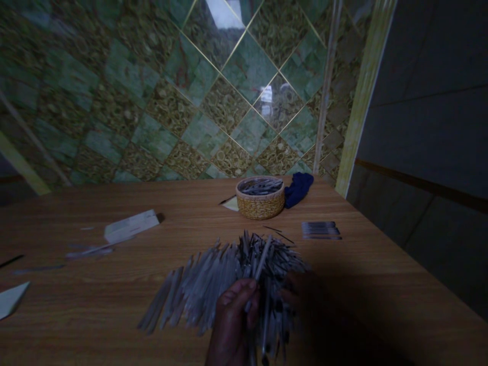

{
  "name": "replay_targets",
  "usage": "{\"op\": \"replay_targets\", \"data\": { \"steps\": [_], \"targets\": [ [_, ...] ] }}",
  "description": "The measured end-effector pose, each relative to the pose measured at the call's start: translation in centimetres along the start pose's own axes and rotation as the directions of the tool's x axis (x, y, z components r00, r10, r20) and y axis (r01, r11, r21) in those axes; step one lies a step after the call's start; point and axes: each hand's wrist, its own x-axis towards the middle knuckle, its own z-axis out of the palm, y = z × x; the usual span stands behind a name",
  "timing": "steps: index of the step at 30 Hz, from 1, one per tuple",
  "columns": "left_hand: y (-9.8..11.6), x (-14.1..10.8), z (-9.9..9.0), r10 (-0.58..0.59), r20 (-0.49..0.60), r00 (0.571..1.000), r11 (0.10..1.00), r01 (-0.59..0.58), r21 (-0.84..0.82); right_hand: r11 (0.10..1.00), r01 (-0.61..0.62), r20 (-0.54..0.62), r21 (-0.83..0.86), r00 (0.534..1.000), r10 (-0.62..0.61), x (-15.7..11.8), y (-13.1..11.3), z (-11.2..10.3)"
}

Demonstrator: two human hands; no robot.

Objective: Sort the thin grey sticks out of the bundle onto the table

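My left hand [234,317] is closed, thumb against fingers, around a slim translucent stick [264,258] that points up and away. It looks like a thin plastic tube or sleeve; its exact kind does not show. Under and around the hand spreads a large pile of similar sticks [208,284], pale and clear on the left side. On the right, the pile has many dark thin pieces [282,254]. My right hand [299,292] lies in deep shadow at the pile's right edge, its fingers dark and blurred, so their grip cannot be made out.
Behind the pile stands a round woven basket [260,207] full of similar sticks, beside a dark blue cloth [299,189]. A neat row of sticks [321,230] lies to the right. A white box [131,226] rests left on the wooden table [95,300]. A tiled wall [251,122] rises behind.
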Motion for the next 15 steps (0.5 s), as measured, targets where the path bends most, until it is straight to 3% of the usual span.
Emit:
{"op": "replay_targets", "data": {
  "steps": [5, 9, 12, 15],
  "targets": [
    [-0.2, 0.0, 0.1, 0.033, -0.007, 0.999, 0.999, -0.033, 0.019, 0.98, -0.019, -0.033, -0.197, 0.999, 0.013, -0.1, -1.5, 0.8],
    [-0.2, -0.2, 0.1, 0.041, -0.096, 0.995, 0.999, -0.039, 0.027, 0.97, -0.033, -0.052, -0.24, 0.998, 0.021, 0.0, -1.5, 0.1],
    [0.4, -0.6, 0.1, 0.093, -0.179, 0.979, 0.989, -0.07, 0.13, 0.98, -0.046, -0.074, -0.193, 0.997, 0.033, 0.1, -1.1, -1.2],
    [1.8, -1.5, 0.1, 0.152, -0.213, 0.965, 0.955, -0.089, 0.282, 0.999, -0.047, -0.128, -0.025, 0.991, 0.044, 0.2, -0.7, -3.2]
  ]
}}
